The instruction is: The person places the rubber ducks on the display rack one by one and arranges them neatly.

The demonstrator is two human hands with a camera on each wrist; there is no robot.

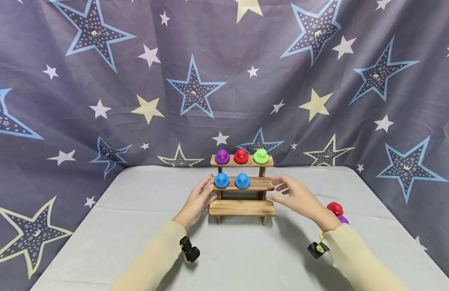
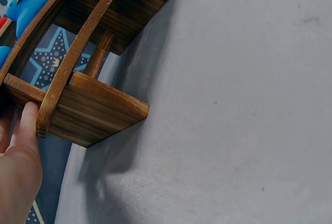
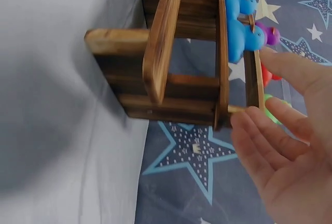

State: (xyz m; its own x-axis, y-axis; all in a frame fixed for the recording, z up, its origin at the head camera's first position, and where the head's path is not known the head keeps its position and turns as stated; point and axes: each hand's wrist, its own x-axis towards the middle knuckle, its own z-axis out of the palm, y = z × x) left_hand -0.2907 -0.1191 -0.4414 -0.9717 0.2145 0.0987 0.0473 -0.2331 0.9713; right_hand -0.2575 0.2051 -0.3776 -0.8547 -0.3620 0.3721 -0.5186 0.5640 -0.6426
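Note:
A three-tier wooden display stand (image 1: 242,207) stands on the table. Its top step carries a purple rubber duck (image 1: 222,157), a red rubber duck (image 1: 241,156) and a green rubber duck (image 1: 261,156). Two blue rubber ducks (image 1: 242,181) sit on the left and middle of the second step; the lowest step bears nothing. My left hand (image 1: 198,202) rests its fingers against the stand's left side, as the left wrist view also shows. At the right end of the second step is my right hand (image 3: 290,151), fingers spread and holding nothing; whether its fingertips touch the wood I cannot tell.
Partly hidden by my right forearm, a red rubber duck (image 1: 335,208) and a purple object (image 1: 343,219) lie on the table (image 1: 144,218), with a bit of yellow near the wrist. A star-patterned curtain (image 1: 217,36) hangs behind and at both sides.

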